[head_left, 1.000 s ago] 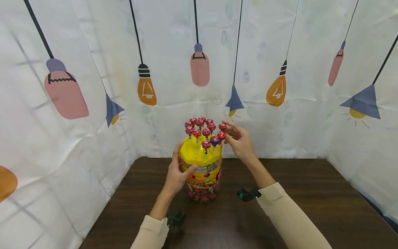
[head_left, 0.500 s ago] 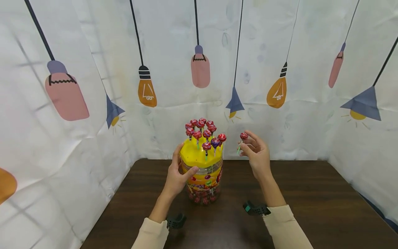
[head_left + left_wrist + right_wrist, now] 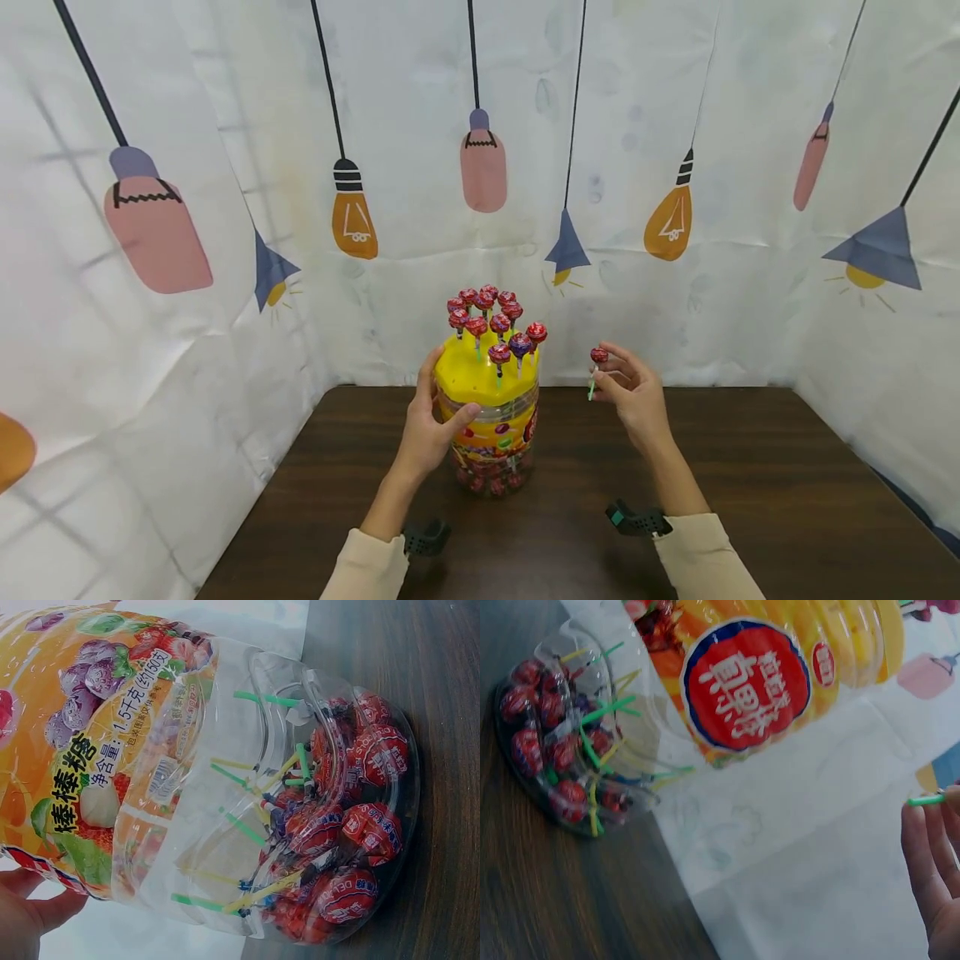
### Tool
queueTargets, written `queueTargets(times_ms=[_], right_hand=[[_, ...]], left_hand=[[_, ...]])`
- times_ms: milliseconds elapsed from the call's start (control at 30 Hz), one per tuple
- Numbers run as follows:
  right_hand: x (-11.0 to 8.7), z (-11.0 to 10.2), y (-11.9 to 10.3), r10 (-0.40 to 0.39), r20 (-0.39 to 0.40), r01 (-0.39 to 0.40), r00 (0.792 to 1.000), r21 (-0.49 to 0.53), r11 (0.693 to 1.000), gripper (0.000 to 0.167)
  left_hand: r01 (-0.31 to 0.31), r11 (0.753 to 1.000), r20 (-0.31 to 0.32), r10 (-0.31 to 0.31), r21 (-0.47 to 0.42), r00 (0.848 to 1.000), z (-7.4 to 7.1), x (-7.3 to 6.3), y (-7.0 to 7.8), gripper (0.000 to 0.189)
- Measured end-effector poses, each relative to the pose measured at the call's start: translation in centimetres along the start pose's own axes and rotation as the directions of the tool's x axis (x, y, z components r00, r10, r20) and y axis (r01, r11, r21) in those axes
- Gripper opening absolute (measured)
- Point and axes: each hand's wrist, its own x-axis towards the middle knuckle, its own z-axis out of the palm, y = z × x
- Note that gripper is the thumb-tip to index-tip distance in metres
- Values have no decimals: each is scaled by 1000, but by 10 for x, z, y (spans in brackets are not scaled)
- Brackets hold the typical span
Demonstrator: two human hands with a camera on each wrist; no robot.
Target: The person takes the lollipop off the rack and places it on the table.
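A clear plastic candy jar (image 3: 491,433) with a colourful label stands upright on the table, its yellow lid (image 3: 465,375) stuck with several lollipops (image 3: 476,327). My left hand (image 3: 429,425) grips the jar's near left side just under the lid, thumb in front. To the right of the jar, my right hand (image 3: 637,400) pinches one lollipop (image 3: 599,356) by its stick, red head up. In the right wrist view only its green stick (image 3: 926,800) shows between the fingers. More wrapped lollipops (image 3: 367,832) lie in the bottom of the jar.
The dark wooden table (image 3: 720,467) runs under the jar and both arms. A white cloth with printed lamps (image 3: 435,250) hangs behind it and at both sides. Each wrist wears a black strap (image 3: 637,521).
My right hand has taken a lollipop out of the right side of the lid and moved right and down with it. My left hand stays on the jar.
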Motion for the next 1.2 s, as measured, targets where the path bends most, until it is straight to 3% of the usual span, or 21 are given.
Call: queueTargets(times_ms=[233, 600, 967, 1200], right_hand=[[0, -6, 8, 25, 65, -19, 998, -91, 996, 46], [2, -15, 20, 95, 109, -80, 989, -135, 988, 47], [-1, -31, 61, 262, 163, -238, 951, -150, 960, 51], [-6, -38, 75, 325, 203, -297, 924, -155, 942, 50]], left_hand=[[7, 1000, 0, -7, -3, 1000, 0, -1, 1, 89], [10, 1000, 2, -10, 2, 1000, 0, 1, 1, 90], [20, 1000, 2, -20, -15, 1000, 1, 2, -1, 95], [19, 1000, 4, -19, -11, 1000, 1, 1, -1, 94]])
